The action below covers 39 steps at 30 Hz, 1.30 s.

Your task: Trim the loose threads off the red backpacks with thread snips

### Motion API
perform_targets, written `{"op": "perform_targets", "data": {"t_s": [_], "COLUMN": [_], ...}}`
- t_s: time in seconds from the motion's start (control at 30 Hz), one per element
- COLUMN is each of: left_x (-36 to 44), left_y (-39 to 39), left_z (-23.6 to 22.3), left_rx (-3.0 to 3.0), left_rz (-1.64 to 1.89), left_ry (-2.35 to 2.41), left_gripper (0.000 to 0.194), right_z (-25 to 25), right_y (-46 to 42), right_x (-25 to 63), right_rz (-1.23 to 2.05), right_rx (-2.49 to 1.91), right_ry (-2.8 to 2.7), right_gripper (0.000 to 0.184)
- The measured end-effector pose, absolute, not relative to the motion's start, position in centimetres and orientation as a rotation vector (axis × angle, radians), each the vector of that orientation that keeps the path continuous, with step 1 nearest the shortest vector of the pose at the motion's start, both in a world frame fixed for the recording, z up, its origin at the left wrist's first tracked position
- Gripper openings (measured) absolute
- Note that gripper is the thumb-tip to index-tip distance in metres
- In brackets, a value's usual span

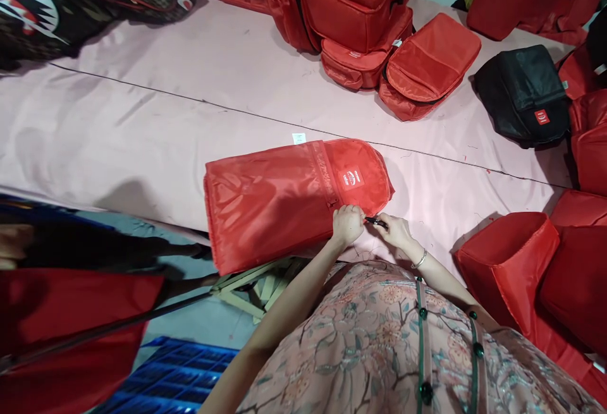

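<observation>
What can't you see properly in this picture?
All in the head view:
Black tool: partly hidden by the right hand, too small to name.
White tag: words too small.
Toothy bag: cut off by the left edge.
Left hand: curled fingertips hidden behind it.

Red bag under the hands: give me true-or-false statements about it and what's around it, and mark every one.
1. The left hand is at the near edge of the red bag. True.
2. The right hand is empty. False: it holds a small dark tool.
3. A white tag shows at the far edge of the red bag. True.
4. The bracelet is on the left wrist. False: it is on the right wrist.
5. The black bag lies on top of the red bag. False: it sits apart, off to the right.
</observation>
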<state>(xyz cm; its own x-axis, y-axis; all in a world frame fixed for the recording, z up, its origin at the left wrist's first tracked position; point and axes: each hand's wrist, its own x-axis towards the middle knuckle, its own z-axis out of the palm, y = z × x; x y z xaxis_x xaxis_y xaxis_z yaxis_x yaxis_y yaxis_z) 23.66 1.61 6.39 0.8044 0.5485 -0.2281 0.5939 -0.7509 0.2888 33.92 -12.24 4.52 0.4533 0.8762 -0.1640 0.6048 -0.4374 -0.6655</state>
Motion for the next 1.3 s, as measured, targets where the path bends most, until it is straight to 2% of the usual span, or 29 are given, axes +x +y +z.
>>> {"op": "perform_targets", "data": {"t_s": [0.37, 0.63, 0.77, 1.0, 1.1, 1.17, 1.3], "left_x": [23.5, 23.2, 22.9, 15.0, 10.5, 8.7, 9.7], "left_y": [1.7, 0.8, 1.1, 4.8, 7.3, 8.6, 9.0], "left_z": [6.4, 5.8, 5.1, 5.0, 5.3, 5.7, 6.8], "left_rx": [2.613, 2.771, 2.835, 2.758, 2.656, 2.602, 2.548], "left_rz": [-0.122, 0.050, -0.086, -0.292, -0.360, -0.406, -0.365], "left_ry": [0.843, 0.640, 0.580, -0.035, -0.091, 0.000, 0.350], "left_gripper": [0.025, 0.044, 0.051, 0.055, 0.061, 0.054, 0.027], "right_z": [3.9, 3.9, 3.8, 4.5, 5.2, 5.2, 4.4], "right_y": [-12.4, -13.3, -12.9, -9.7, -7.4, -5.7, -3.2], "right_x": [34.4, 35.2, 36.3, 38.4, 38.5, 38.1, 36.6], "right_rz": [0.683, 0.570, 0.500, 0.455, 0.567, 0.648, 0.739], "right_rx": [-2.069, -1.924, -1.833, -1.859, -1.886, -1.921, -1.956], "right_ry": [-1.218, -0.686, -0.662, -0.638, -0.637, -0.625, -0.627], "right_gripper": [0.024, 0.032, 0.030, 0.030, 0.032, 0.031, 0.031]}}
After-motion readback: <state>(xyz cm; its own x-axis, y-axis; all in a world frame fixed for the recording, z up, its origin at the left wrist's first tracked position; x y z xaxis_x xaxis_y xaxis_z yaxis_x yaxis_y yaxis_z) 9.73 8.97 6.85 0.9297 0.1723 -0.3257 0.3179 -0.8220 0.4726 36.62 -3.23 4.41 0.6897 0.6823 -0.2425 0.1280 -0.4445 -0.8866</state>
